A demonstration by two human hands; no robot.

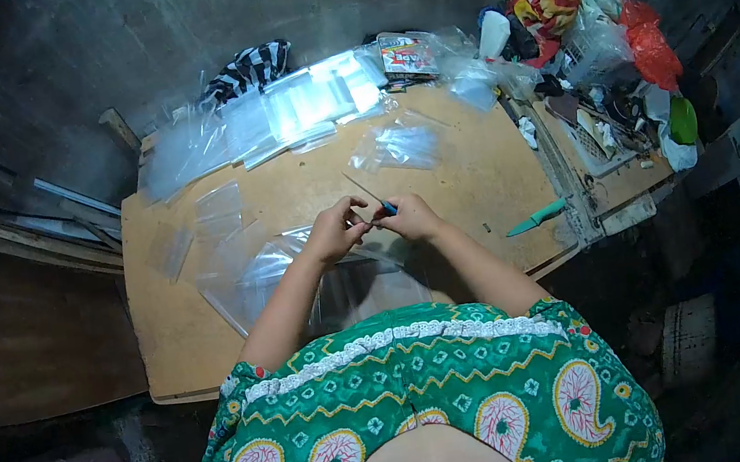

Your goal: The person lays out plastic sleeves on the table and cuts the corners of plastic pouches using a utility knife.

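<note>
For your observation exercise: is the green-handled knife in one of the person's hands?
No, the green-handled knife lies on the wooden board, right of both hands.

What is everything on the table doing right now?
Left hand: pinched shut on a small blue thing.
Right hand: pinched on the same blue thing.
Clear bag: flat under the hands.
Bag pile: stacked at the far edge.
Green knife: lying untouched at the right.

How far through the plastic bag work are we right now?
Looks done: clear bags lie stacked along the board's far edge. In hand: left hand and right hand meet over a clear bag, the right pinching a thin stick with a blue tip. Seemingly left: loose bags at the left side and another mid-board.
</note>
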